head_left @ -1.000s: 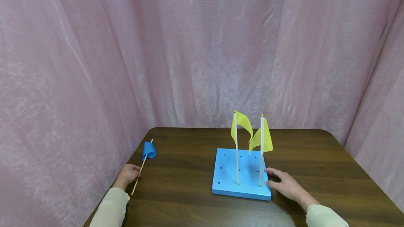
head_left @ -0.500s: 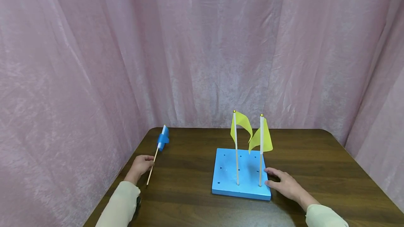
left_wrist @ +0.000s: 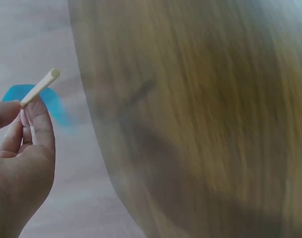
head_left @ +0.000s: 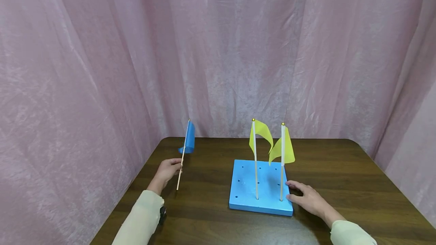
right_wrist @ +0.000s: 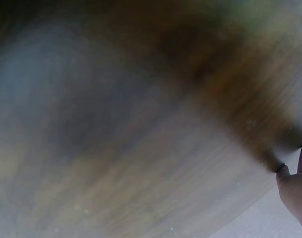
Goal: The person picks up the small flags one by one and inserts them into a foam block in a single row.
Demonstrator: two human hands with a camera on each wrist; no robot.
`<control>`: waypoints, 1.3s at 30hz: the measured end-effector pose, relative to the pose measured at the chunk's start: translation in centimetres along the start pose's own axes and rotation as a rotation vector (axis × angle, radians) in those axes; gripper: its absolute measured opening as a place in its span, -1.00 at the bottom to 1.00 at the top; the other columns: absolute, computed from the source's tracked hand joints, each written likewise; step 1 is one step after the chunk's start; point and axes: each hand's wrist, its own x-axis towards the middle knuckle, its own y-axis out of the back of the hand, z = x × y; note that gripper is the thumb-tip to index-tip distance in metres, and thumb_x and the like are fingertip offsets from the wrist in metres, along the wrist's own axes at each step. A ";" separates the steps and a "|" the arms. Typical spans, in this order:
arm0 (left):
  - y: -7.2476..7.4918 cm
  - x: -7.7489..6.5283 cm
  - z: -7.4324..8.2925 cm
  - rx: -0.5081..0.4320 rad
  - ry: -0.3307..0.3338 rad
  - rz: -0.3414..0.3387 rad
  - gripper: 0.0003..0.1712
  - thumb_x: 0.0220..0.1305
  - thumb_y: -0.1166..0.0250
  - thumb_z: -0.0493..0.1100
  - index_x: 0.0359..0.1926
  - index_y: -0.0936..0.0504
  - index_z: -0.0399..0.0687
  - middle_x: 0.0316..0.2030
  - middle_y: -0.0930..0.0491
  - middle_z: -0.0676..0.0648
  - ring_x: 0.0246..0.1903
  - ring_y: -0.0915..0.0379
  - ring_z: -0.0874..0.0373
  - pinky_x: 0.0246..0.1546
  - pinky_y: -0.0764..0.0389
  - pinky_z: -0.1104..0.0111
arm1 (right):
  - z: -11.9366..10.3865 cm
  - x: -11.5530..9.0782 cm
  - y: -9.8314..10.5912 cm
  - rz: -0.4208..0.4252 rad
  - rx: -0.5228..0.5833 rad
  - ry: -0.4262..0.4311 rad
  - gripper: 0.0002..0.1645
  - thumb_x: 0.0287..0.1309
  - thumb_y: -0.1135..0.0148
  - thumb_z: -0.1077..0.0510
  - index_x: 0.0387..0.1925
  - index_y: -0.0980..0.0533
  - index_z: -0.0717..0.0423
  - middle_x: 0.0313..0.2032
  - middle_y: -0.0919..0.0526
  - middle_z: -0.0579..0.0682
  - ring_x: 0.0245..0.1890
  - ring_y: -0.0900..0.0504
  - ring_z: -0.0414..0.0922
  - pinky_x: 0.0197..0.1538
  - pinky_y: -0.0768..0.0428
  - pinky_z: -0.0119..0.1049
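Note:
Between thumb and fingers, my left hand (head_left: 167,172) pinches the wooden stick of a small blue flag (head_left: 190,138), held nearly upright over the left side of the table. In the left wrist view the stick's bare lower end (left_wrist: 44,85) points out past the fingertips, with blurred blue cloth behind. My right hand (head_left: 309,199) rests at the right edge of a light blue board (head_left: 246,190) with small holes, its fingers relaxed and touching the side. Two yellow flags (head_left: 263,131) stand upright in holes along the board's near side. Only part of the right hand shows in the right wrist view.
The dark wooden table (head_left: 204,207) has rounded far corners. Pink curtains (head_left: 218,56) hang behind it and on both sides. A dark band (head_left: 162,213) circles the left wrist by the pale sleeve (head_left: 141,214).
The left hand has moved right and away from me with the blue flag, which has swung from a slant to nearly upright. The right hand, board and yellow flags have stayed in place.

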 end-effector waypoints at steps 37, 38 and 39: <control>-9.0 -0.8 6.6 -0.186 -0.183 -0.080 -0.76 0.14 -0.27 -0.52 -0.14 -0.52 -0.48 -0.40 -0.51 -0.06 -0.42 -0.49 0.17 -0.35 -0.60 0.32 | -0.1 0.1 0.1 -0.011 -0.014 -0.026 -0.29 0.23 -0.29 -0.18 0.31 -0.43 0.05 0.30 -0.40 0.28 0.30 -0.27 0.35 0.18 -0.24 0.45; -9.1 -0.8 6.7 -0.192 -0.192 -0.088 -0.76 0.14 -0.27 -0.52 -0.14 -0.51 -0.49 -0.40 -0.51 -0.06 -0.43 -0.49 0.17 -0.36 -0.59 0.35 | -0.1 0.1 0.1 -0.011 -0.015 -0.028 -0.29 0.23 -0.29 -0.18 0.31 -0.43 0.05 0.31 -0.40 0.28 0.30 -0.27 0.36 0.17 -0.24 0.45; -9.2 -0.8 6.8 -0.195 -0.195 -0.100 -0.75 0.14 -0.27 -0.52 -0.13 -0.50 -0.51 -0.40 -0.51 -0.06 -0.43 -0.49 0.17 -0.38 -0.58 0.36 | -0.1 0.1 0.1 -0.011 -0.015 -0.029 -0.29 0.23 -0.29 -0.18 0.31 -0.43 0.05 0.30 -0.40 0.28 0.30 -0.27 0.36 0.17 -0.24 0.45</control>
